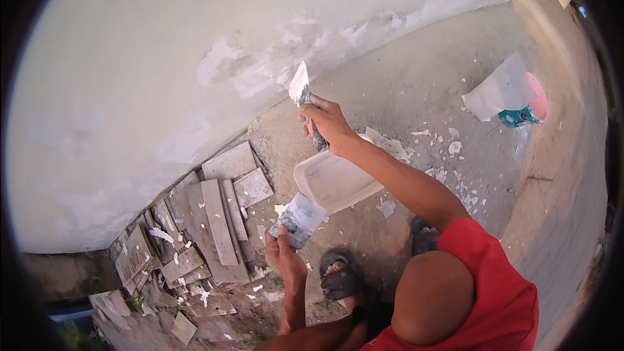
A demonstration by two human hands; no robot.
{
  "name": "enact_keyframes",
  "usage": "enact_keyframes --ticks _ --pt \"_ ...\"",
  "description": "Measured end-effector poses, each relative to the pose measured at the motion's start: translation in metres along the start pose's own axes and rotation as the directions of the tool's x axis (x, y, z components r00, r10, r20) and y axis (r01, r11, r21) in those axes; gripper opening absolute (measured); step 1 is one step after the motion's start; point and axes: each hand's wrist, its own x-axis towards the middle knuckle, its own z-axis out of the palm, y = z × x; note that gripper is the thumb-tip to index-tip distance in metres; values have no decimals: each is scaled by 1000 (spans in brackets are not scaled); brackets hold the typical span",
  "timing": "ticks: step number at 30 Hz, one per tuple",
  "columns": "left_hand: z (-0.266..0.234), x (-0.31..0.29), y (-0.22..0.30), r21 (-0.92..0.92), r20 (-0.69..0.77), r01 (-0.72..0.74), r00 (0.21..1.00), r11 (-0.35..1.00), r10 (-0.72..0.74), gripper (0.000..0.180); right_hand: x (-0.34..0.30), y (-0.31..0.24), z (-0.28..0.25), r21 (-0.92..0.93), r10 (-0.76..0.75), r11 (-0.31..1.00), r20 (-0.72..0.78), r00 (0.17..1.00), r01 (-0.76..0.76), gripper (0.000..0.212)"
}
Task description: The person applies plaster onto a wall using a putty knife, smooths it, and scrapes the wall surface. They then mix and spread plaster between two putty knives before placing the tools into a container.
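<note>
My right hand (325,119) is closed round the orange-and-black handle of a putty knife (299,84). White paste coats its blade, which points up toward the wall. Lower down, my left hand (284,257) grips the near end of a flat rectangular plate (302,218), pale and smeared with white and grey-green. The far corner of this plate overlaps the rim of a shallow off-white plastic tray (338,179) on the ground. My right forearm crosses over part of the tray. Behind the knife, the pale wall (162,71) shows uneven white patches along its lower part.
Broken tiles and flat boards (214,214) lie piled along the wall's foot at left. White flakes (455,147) litter the concrete. At right, a whitish sack (500,91) leans against a teal-and-pink bucket (520,116). My sandalled feet (341,277) are close to the tray.
</note>
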Motion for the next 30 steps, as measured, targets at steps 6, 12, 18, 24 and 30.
enact_keyframes --ticks 6,12,18,24,30 --pt "6 -1 -6 -19 105 71 992 997 -68 14 50 -37 -79 34 -105 990 -476 873 137 19" --pt "21 11 11 -54 71 4 997 999 0 19 -62 -69 -55 -505 33 860 192 981 70 43" --pt "29 22 6 56 80 9 997 998 -13 22 -162 -93 -111 -654 121 752 262 957 84 52" --pt "50 19 -7 68 65 138 988 988 -143 25 -202 -51 -102 -484 352 824 30 935 -295 51" --pt "61 11 -6 86 57 132 989 988 -137 36 -203 -6 -90 125 279 953 -20 960 -274 64"
